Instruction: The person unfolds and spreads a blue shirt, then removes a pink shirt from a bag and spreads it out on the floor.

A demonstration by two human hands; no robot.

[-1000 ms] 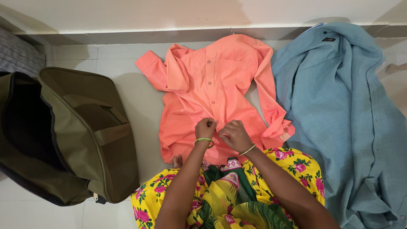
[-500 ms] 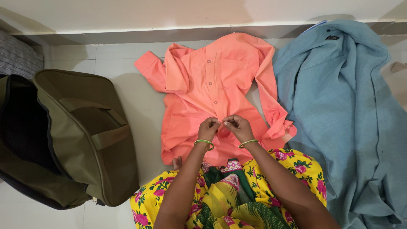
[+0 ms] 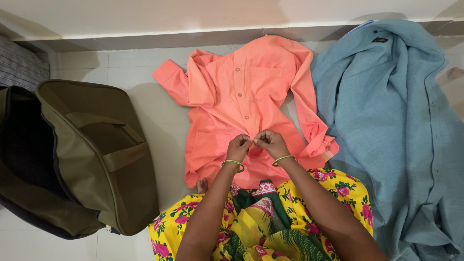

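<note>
An orange button-up shirt [image 3: 241, 92] lies spread on the tiled floor, collar toward the wall, sleeves folded inward. My left hand [image 3: 238, 146] and my right hand [image 3: 270, 142] meet over the lower part of its button line, fingertips pinched on the fabric edges there. Each wrist carries a green bangle. My lap, in yellow flowered cloth [image 3: 261, 217], covers the shirt's hem.
An open olive-green duffel bag [image 3: 82, 154] sits on the floor at the left. A crumpled blue shirt [image 3: 396, 125] lies at the right, against the wall step [image 3: 145, 38]. Striped fabric [image 3: 19, 63] shows at the far left edge.
My right hand has moved up and left from the lower hem and now meets my left hand at the button line. Both hands sit slightly higher on the shirt.
</note>
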